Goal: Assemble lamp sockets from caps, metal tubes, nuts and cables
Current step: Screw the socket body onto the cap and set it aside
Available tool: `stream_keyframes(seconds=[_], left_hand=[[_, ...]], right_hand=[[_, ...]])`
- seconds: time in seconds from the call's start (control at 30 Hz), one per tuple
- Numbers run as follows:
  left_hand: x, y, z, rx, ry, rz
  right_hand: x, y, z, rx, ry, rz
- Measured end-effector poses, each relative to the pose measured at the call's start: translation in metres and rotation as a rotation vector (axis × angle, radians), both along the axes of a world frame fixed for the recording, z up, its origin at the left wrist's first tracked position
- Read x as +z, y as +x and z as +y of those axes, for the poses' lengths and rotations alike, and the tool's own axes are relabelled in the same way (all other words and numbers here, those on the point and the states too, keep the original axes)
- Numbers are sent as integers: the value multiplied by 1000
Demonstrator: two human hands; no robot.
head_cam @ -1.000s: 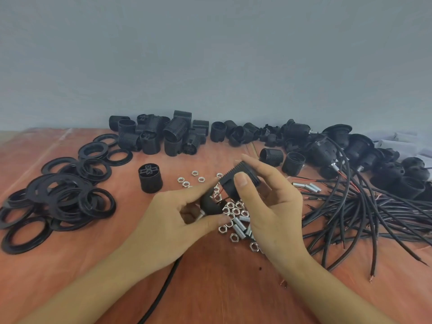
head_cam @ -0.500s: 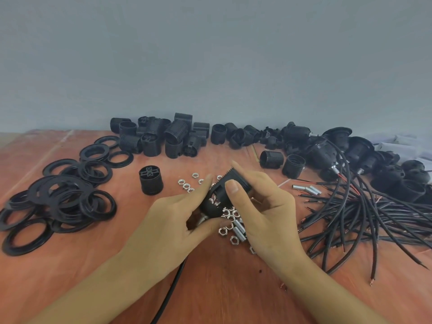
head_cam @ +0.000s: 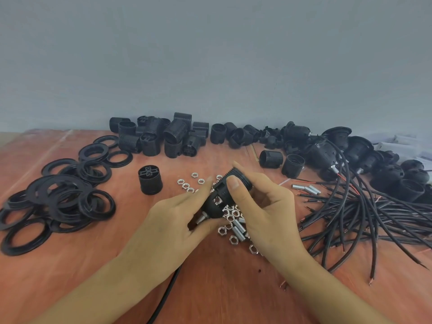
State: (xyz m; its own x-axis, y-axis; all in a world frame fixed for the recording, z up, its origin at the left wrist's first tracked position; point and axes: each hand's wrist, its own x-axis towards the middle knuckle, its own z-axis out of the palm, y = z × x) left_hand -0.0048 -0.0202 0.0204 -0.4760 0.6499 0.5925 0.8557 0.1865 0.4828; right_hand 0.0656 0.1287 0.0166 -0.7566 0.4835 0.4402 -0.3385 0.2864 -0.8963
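Small assembly workbench, reddish tabletop (head_cam: pixel 70 265) against a plain grey wall (head_cam: pixel 210 54), socket shells (head_cam: pixel 163 136) (piled), rings (head_cam: pixel 60 197), cables (head_cam: pixel 362 213)

Reddish tabletop (head_cam: pixel 222 295). Bears a heap of black rings (head_cam: pixel 60 197) at left, threaded socket bodies (head_cam: pixel 173 136) piled along the back, one lone socket body (head_cam: pixel 150 182) upright near scattered nuts (head_cam: pixel 185 185), short metal tubes (head_cam: pixel 306 189) beside a sprawl of black cables (head_cam: pixel 374 220) at right.

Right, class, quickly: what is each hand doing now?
Left hand: grips the black cap.
Right hand: grips the threaded socket body.
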Motion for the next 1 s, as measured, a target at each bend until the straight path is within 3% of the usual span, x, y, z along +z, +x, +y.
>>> stream_keyframes(seconds=[0.27, 0.37, 0.43, 0.6, 0.67, 0.8, 1.0], left_hand=[[-4, -3, -2, -15, -55, -30], [-5, -9, -3, -62, -67, -115], [-5, -11, -4, -142, -54, -285], [5, -5, -2, -405, 37, -993], [10, -4, -1, -408, 90, -1137], [10, -3, -1, -402, 84, -1198], [6, -3, 0, -370, 51, -1119]], right_hand=[[-2, 1, 4, 46, 64, -70], [5, 5, 12, 158, 97, -128], [12, 6, 20, 227, 72, -157], [21, 4, 24, 297, -64, -314], [19, 2, 22, 280, -111, -347], [18, 1, 13, 255, -109, -357], [17, 1, 5, 193, 112, -296]])
